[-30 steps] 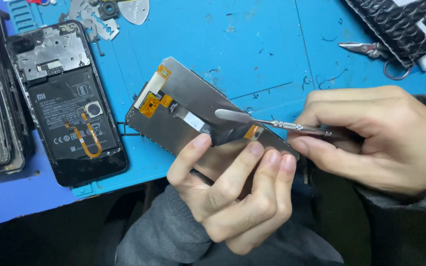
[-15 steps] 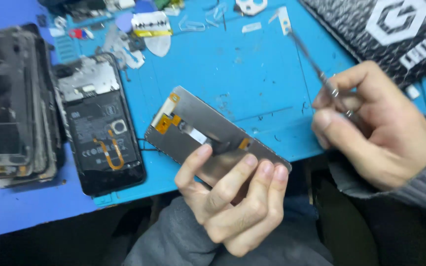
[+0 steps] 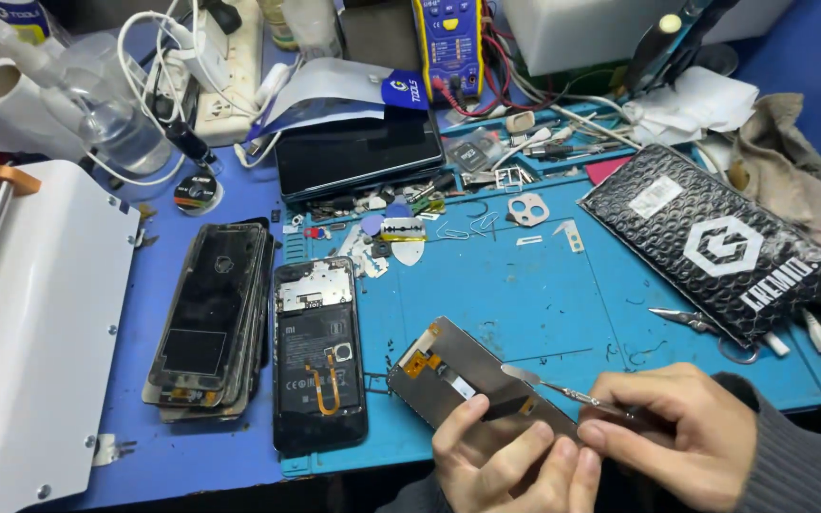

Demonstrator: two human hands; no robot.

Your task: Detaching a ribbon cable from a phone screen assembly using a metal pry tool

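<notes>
My left hand [image 3: 515,465] grips a grey phone screen panel [image 3: 458,375] at its near end, back side up, with an orange flex connector at its far corner. My right hand [image 3: 681,442] pinches a thin metal spatula tool [image 3: 553,385] whose flat tip rests on the panel's back. Both hands sit at the blue mat's front edge. To the left lies an opened phone body [image 3: 318,353] with bare battery and orange cable.
A stack of cracked screens [image 3: 209,318] lies left of the phone, beside a white machine [image 3: 30,332]. A black padded bag [image 3: 715,252] and tweezers [image 3: 681,321] sit right. Small parts, a dark tablet [image 3: 358,157], a multimeter [image 3: 448,38] and cables crowd the back.
The head view has pulled back and up, showing the whole bench. My right hand came back down from the raised position and set the spatula tip on the panel again.
</notes>
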